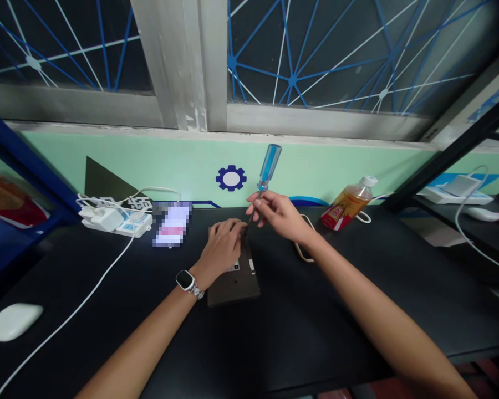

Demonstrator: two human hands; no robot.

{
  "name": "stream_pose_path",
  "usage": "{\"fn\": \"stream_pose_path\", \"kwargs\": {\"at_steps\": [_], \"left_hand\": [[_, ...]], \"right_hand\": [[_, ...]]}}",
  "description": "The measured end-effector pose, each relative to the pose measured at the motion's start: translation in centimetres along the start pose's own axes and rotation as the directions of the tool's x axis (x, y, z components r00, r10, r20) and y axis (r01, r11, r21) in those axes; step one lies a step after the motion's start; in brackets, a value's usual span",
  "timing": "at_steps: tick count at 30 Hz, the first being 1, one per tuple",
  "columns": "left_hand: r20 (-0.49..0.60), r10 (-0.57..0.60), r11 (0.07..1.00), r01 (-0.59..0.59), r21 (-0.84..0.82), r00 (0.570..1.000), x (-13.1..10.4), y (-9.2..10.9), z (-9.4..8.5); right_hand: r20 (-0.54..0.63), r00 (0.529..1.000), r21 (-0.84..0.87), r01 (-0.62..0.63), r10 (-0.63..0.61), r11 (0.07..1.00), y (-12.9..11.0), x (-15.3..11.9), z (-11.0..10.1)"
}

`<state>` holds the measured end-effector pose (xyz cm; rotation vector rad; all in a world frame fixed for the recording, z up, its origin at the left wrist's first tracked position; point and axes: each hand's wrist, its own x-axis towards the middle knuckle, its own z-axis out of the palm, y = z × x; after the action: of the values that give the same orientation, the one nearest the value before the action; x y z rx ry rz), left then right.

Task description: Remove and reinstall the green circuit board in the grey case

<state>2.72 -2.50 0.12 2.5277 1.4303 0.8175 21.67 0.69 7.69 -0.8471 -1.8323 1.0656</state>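
A screwdriver (270, 162) with a clear blue handle stands nearly upright, its handle leaning slightly right. My right hand (279, 215) is closed around its lower part, below the handle. The dark shaft points down to the far end of a flat, dark brown rectangular device (234, 289) with pale labels, lying on the black table. My left hand (223, 244) rests on top of the device, fingers laid over its far part beside the screwdriver tip. That hand covers much of the device's upper left. The exact spot under the tip is too small to make out.
Left of the device lie a lit phone (172, 224) and a white power strip (137, 224) with cables. A phone-like object with a pale rim (303, 252) lies partly behind my right forearm. A drink bottle (346, 206) stands tilted-looking at the back right. A white mouse-like object (14, 321) sits left.
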Motion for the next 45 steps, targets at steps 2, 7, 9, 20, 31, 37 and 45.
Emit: {"fn": "stream_pose_path", "kwargs": {"at_steps": [2,7,9,20,31,37,45], "left_hand": [[-0.042,0.007,0.999,-0.009,-0.053,0.999,0.0,0.1,-0.3],[-0.128,-0.014,0.987,-0.007,-0.163,0.992,-0.8,0.3,-1.5],[-0.154,-0.009,0.976,-0.025,-0.215,0.988,-1.3,0.2,-2.1],[-0.085,-0.017,0.927,-0.016,-0.375,0.996,-2.2,-0.3,-3.1],[-0.131,-0.031,0.900,-0.029,-0.435,0.991,-2.3,-0.2,-2.5],[-0.188,-0.065,0.887,-0.030,-0.461,0.980,-2.2,0.0,-2.5],[-0.192,-0.005,0.887,-0.084,-0.453,0.981,-2.2,0.0,-2.8]], "right_hand": [[-0.064,0.998,0.056,0.000,0.004,0.998,0.2,-0.3,-0.3],[-0.240,0.969,0.298,0.010,0.064,0.955,1.1,-1.9,-0.9],[-0.264,0.957,0.398,-0.006,0.120,0.918,1.8,-3.0,-0.8],[-0.346,0.866,0.679,-0.034,0.360,0.733,3.7,-7.1,2.1],[-0.343,0.857,0.720,-0.023,0.384,0.694,3.4,-7.4,3.2],[-0.307,0.850,0.778,-0.034,0.427,0.627,3.5,-7.4,3.2],[-0.263,0.838,0.821,-0.066,0.479,0.567,3.9,-7.4,3.0]]}}
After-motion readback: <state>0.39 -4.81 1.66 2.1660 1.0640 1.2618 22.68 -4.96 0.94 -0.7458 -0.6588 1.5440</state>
